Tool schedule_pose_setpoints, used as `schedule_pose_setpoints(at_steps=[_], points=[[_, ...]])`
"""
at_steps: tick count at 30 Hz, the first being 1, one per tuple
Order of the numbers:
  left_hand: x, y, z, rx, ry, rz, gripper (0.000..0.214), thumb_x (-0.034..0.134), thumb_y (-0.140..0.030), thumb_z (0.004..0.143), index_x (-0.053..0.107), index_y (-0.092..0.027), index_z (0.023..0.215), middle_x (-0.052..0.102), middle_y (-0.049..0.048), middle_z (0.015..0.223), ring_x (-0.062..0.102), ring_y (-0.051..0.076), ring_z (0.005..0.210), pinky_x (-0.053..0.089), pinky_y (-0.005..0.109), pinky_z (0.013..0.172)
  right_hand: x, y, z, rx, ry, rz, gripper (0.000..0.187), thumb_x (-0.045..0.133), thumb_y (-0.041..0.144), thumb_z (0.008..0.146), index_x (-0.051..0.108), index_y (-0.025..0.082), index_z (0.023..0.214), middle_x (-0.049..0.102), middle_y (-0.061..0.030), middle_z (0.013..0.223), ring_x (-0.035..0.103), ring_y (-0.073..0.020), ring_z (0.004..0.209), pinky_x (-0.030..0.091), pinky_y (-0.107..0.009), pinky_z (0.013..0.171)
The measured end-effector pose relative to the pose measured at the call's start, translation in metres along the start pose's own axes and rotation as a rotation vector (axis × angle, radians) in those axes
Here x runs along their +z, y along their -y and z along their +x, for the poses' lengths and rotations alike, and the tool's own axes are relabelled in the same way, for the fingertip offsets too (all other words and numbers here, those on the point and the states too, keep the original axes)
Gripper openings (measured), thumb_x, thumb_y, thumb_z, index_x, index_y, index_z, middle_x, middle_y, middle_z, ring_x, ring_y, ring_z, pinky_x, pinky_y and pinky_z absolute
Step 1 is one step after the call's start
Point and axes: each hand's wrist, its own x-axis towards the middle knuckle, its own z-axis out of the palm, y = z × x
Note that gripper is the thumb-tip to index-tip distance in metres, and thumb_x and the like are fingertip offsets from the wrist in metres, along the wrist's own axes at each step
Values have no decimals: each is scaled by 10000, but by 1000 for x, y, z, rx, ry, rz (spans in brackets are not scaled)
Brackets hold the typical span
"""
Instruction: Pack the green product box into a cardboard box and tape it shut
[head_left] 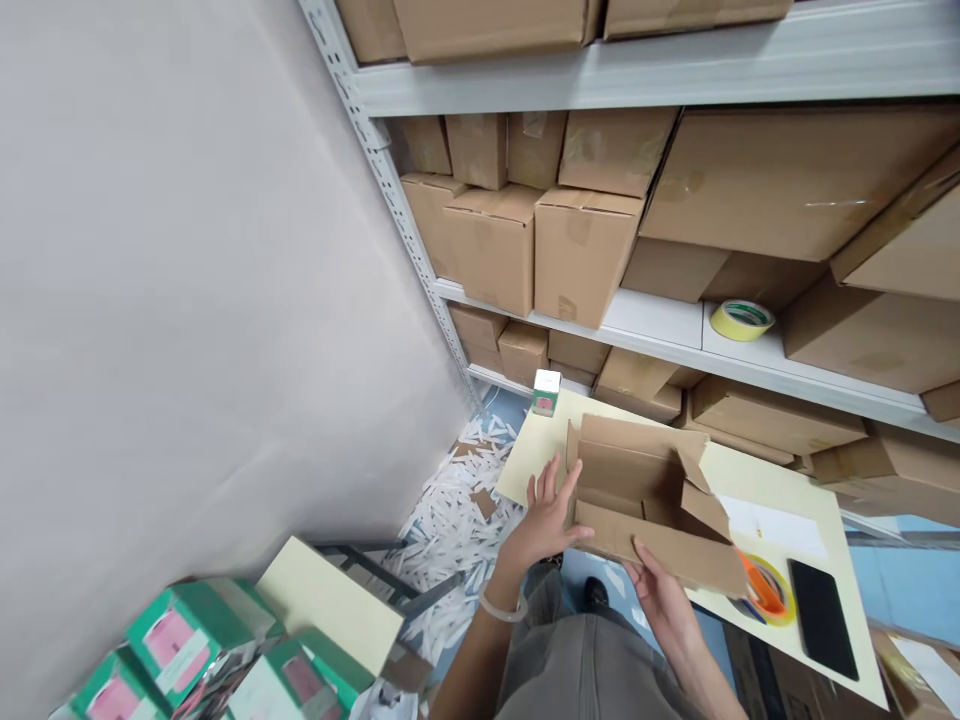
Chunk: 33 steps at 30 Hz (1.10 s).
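An open cardboard box (pixel 637 490) with its flaps up rests on a pale yellow board (pixel 772 500), and its near flap tilts toward me. My left hand (pixel 544 515) grips the box's left side, with the fingers spread and the thumb reaching onto the near flap. My right hand (pixel 660 595) holds the near flap's lower edge from below. Just right of my right hand lie orange-handled scissors (pixel 756 585) on a roll of tape (pixel 776 600). A black smartphone (pixel 823 618) lies face up near the board's right edge. The box's inside is partly hidden by its flaps.
Metal shelving (pixel 600 90) holds many cardboard boxes ahead, with a yellow tape roll (pixel 742 320) on one shelf. A small green-and-white box (pixel 546 392) stands at the board's far edge. Green-and-pink packages (pixel 180 640) lie at lower left. Paper scraps (pixel 450 520) cover the floor beside a white wall (pixel 210 280).
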Motion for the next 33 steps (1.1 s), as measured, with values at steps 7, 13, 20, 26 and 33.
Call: schedule_pose_setpoints(at_steps=[7,13,20,26,33], points=[[-2,-32,-46,19,-394,197,720,520,-391,966,146,-375,1582,20,43,1692,22,283,1556,52,604,1234,-4,7,-17,59,106,-149,304,862,321,603,743,201,856,744,35,802,690,-131,784,576,-152,660],[47,-45,-111,-150,-540,298,630,521,-374,971,277,-325,1550,136,72,1678,78,283,1553,59,636,1228,-23,3,-44,75,260,-458,354,873,404,562,772,205,838,784,-21,973,685,-221,1075,587,-230,796],[120,-51,-212,-519,-650,287,638,535,-369,968,280,-292,1547,190,111,1663,93,299,1549,98,675,1207,-41,-19,-84,201,459,-719,449,905,480,430,773,206,760,785,-69,1005,545,-309,1316,443,-388,1115],[160,-65,-295,-768,-832,153,578,491,-339,991,301,-310,1536,228,99,1655,138,282,1544,41,660,1213,-34,-42,-123,351,737,-877,367,900,446,477,750,203,708,788,-77,928,599,-307,1250,440,-404,1116],[161,-82,-358,-876,-1131,176,492,339,-379,1035,324,-334,1525,365,57,1603,232,228,1519,-19,562,1244,-20,-72,-153,405,915,-1055,311,907,414,505,748,233,703,783,-101,903,631,-328,1198,479,-433,1065]])
